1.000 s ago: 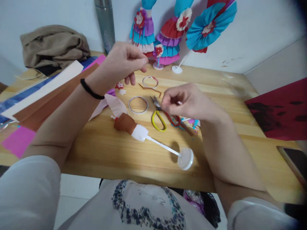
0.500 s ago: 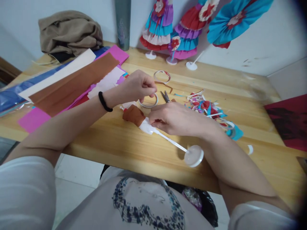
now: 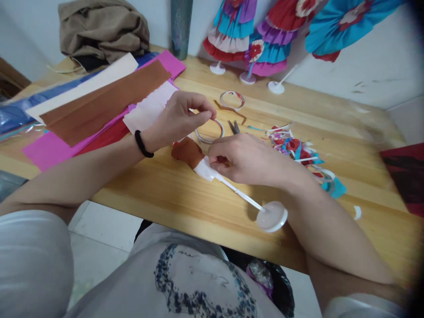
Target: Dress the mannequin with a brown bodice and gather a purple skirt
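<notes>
A white plastic stand [image 3: 272,216] with a round base lies tilted on the table. Brown paper [image 3: 188,152] and white paper [image 3: 204,168] wrap its far end. My right hand [image 3: 243,159] is closed at the white paper, fingertips pressed together on it. Above the brown paper my left hand [image 3: 185,115] is raised, thumb and forefinger pinched; whatever sits between them is too small to make out. A roll of tape [image 3: 210,132] lies just beyond the wrapped part. Scissors [image 3: 234,127] lie behind my right hand, their handles hidden.
Brown crepe paper [image 3: 109,104] and other coloured sheets lie at left, beside bunched brown cloth [image 3: 102,31]. Paper scraps [image 3: 293,145] are heaped at right. Another tape roll [image 3: 232,100] lies farther back. Layered paper dresses [image 3: 232,39] on stands line the wall.
My left hand has drawn slightly left over the wrapped end, its thumb now straighter and still pinched. My right hand stays at the white paper. The view has shifted a little.
</notes>
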A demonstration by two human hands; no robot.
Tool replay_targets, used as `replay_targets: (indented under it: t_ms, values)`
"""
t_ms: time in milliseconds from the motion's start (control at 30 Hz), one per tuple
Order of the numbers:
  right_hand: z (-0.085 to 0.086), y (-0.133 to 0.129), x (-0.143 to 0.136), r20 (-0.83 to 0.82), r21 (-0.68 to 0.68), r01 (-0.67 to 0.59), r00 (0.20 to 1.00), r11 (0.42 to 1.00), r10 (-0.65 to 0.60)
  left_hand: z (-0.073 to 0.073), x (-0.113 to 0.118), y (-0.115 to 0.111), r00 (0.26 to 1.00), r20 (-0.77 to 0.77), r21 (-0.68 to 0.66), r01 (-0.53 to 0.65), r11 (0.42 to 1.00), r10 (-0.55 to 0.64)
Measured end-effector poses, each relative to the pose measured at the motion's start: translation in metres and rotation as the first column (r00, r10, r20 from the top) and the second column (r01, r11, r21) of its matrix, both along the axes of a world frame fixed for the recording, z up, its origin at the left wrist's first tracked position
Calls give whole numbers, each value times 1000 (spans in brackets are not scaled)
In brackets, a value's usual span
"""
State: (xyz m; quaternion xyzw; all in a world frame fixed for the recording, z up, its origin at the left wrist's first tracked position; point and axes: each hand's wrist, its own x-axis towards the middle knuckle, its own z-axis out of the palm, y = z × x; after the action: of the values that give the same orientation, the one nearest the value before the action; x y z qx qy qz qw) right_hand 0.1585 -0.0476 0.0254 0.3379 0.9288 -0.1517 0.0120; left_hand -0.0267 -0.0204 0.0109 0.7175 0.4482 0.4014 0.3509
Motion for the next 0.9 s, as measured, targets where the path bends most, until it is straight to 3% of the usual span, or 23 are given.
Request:
replay_targets:
  t_ms: [200, 467, 600, 900]
  values:
    - [-3, -1, -5, 24, 15, -7, 1000, 1000, 7, -3, 2, -2, 997, -63, -17, -48, 999, 47]
    - [-8, -3, -8, -107, -60, -48, 993, 997, 41, -15, 3, 2, 1000, 13, 32, -12, 999, 12]
    - [-10, 2, -5, -200, -124, -111, 976, 986, 85, -14, 4, 1, 1000, -5, 53, -13, 999, 14]
    - [-15, 7, -3, -234, -181, -66, 972, 981, 22, -11, 5, -1, 997, -75, 40, -26, 999, 29]
